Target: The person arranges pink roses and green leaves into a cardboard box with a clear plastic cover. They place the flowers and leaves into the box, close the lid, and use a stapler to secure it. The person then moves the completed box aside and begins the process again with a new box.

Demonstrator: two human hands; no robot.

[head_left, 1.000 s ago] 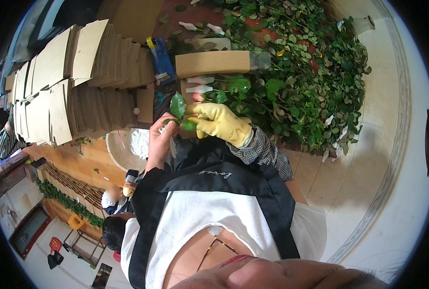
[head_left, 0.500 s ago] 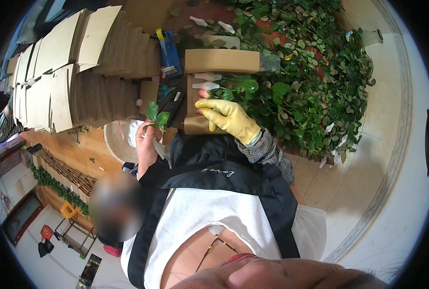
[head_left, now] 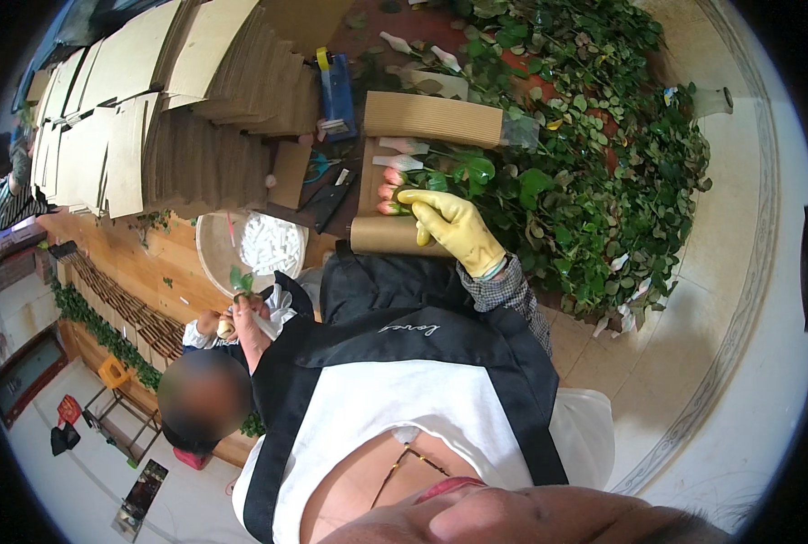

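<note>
My left hand (head_left: 252,322), bare, is low at my left side, closed on a leafy sprig (head_left: 241,281). Whether it holds anything else there is unclear. My right hand (head_left: 449,227), in a yellow rubber glove, rests by pink rose heads (head_left: 389,192), its fingers loosely bent and apart, fingertips touching the stems just beside them. The roses lie on brown corrugated cardboard (head_left: 375,234), below two buds in white mesh sleeves (head_left: 398,161). A second corrugated piece (head_left: 431,116) lies above them.
Cardboard stacks (head_left: 114,109) stand left, beside a blue tape dispenser (head_left: 339,104), blue scissors (head_left: 318,165) and a black tool (head_left: 331,198). A bowl (head_left: 214,254) holds white pieces. Leafy stems (head_left: 603,208) cover the right. Co-workers (head_left: 200,399) (head_left: 14,181) are at the left.
My left hand has moved down and left with the leafy sprig, away from my right hand. My right hand has shifted right and loosened, and more rose heads show beside it.
</note>
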